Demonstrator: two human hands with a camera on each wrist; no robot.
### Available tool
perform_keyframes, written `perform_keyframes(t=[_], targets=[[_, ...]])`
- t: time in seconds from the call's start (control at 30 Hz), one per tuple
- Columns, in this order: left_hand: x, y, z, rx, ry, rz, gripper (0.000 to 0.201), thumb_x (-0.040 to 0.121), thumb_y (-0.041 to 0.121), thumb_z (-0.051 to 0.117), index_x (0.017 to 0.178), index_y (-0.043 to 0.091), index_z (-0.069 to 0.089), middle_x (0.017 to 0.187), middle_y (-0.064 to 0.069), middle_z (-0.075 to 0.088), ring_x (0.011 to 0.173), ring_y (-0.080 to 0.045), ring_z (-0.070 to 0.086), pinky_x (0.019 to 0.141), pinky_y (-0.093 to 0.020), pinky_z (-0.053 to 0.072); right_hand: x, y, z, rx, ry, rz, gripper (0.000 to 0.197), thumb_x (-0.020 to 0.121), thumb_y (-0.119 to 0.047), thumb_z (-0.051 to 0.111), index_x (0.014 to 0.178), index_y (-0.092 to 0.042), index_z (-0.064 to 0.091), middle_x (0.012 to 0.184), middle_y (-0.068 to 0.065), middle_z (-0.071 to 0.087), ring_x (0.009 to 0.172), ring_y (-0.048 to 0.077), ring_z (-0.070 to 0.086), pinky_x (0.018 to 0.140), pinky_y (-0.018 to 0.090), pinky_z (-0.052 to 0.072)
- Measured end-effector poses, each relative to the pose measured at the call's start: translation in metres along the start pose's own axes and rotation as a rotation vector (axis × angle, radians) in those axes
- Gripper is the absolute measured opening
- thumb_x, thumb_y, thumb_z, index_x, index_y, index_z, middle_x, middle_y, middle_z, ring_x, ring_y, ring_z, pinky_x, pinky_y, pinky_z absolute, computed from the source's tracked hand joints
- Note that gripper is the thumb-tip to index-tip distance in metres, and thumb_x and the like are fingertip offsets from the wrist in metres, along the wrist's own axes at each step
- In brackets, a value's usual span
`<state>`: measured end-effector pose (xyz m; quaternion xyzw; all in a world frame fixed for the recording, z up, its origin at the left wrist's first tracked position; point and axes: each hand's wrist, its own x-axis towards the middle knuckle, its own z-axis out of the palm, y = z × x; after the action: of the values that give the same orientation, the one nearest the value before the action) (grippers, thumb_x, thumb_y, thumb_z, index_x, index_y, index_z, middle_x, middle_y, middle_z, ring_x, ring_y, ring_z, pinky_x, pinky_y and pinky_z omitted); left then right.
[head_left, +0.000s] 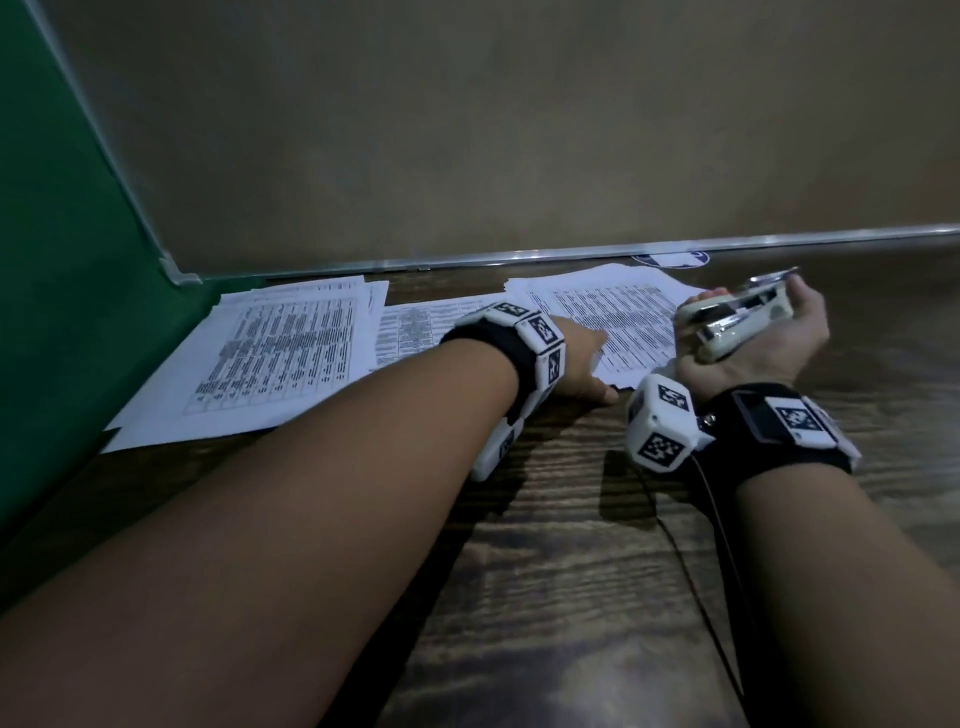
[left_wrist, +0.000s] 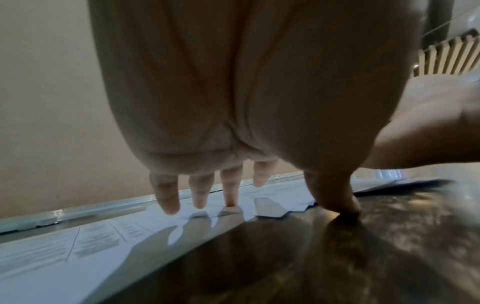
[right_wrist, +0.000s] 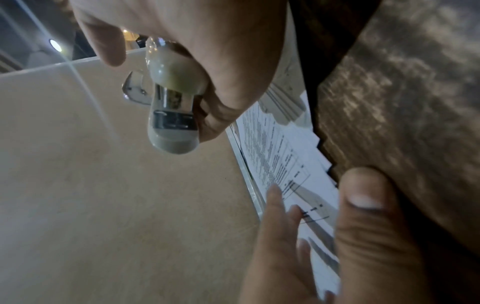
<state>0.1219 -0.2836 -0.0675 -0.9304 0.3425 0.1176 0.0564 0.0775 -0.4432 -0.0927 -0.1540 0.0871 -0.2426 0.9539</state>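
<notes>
A white and chrome stapler (head_left: 737, 317) lies in my right hand (head_left: 753, 343), which is turned palm up above the table and grips it; the right wrist view shows its metal nose (right_wrist: 171, 115) pointing out past my curled fingers. My left hand (head_left: 582, 358) reaches over the near edge of a loose stack of printed sheets (head_left: 613, 306) with its fingers (left_wrist: 228, 191) straight. One fingertip touches the paper, and the thumb (left_wrist: 335, 197) presses on the bare wood beside it. The stapler is off the paper, to the stack's right.
A second stack of printed tables (head_left: 270, 353) lies at the left and a single sheet (head_left: 410, 332) in the middle. A green panel (head_left: 52, 260) and a beige wall with a metal strip (head_left: 519, 257) close the dark wooden table (head_left: 571, 571). A black cable (head_left: 701, 545) trails from my right wrist.
</notes>
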Motion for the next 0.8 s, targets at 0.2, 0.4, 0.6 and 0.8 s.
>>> perform_keyframes(t=[0.2, 0.4, 0.6, 0.8], targets=[[-0.006, 0.012, -0.001, 0.044, 0.125, 0.037, 0.057, 0.103, 0.042, 0.058, 0.147, 0.01, 0.044, 0.138, -0.015, 0.061, 0.127, -0.034, 0.056, 0.084, -0.032, 0.039, 0.005, 0.012, 0.001, -0.081, -0.028, 0.086, 0.037, 0.089, -0.049, 0.06, 0.089, -0.012, 0.057, 0.077, 0.004, 0.056, 0.065, 0.019, 0.059, 0.062, 0.025, 0.052], [-0.01, 0.017, -0.001, 0.062, 0.127, 0.096, 0.051, 0.105, 0.039, 0.056, 0.152, 0.025, 0.044, 0.138, -0.016, 0.057, 0.128, -0.034, 0.055, 0.084, -0.034, 0.04, -0.006, 0.007, 0.005, -0.062, -0.072, 0.104, 0.043, 0.09, -0.05, 0.059, 0.086, -0.007, 0.059, 0.073, 0.006, 0.059, 0.062, 0.02, 0.06, 0.063, 0.025, 0.051], [-0.01, 0.021, -0.004, 0.065, 0.164, 0.0, 0.029, 0.103, 0.041, 0.056, 0.13, 0.033, 0.063, 0.114, -0.005, 0.055, 0.126, -0.033, 0.055, 0.111, -0.055, 0.028, -0.005, 0.0, 0.009, -0.016, -0.134, 0.115, 0.042, 0.09, -0.049, 0.06, 0.087, -0.007, 0.06, 0.078, 0.006, 0.058, 0.067, 0.02, 0.06, 0.061, 0.026, 0.052], [-0.009, 0.002, -0.021, -0.042, 0.4, -0.056, 0.024, 0.106, 0.036, 0.053, 0.103, 0.018, 0.069, 0.096, -0.004, 0.05, 0.09, -0.029, 0.053, 0.079, -0.035, 0.04, -0.007, -0.006, 0.013, 0.041, -0.249, 0.107, 0.043, 0.089, -0.05, 0.06, 0.087, -0.008, 0.062, 0.08, 0.008, 0.058, 0.069, 0.022, 0.06, 0.065, 0.028, 0.052]])
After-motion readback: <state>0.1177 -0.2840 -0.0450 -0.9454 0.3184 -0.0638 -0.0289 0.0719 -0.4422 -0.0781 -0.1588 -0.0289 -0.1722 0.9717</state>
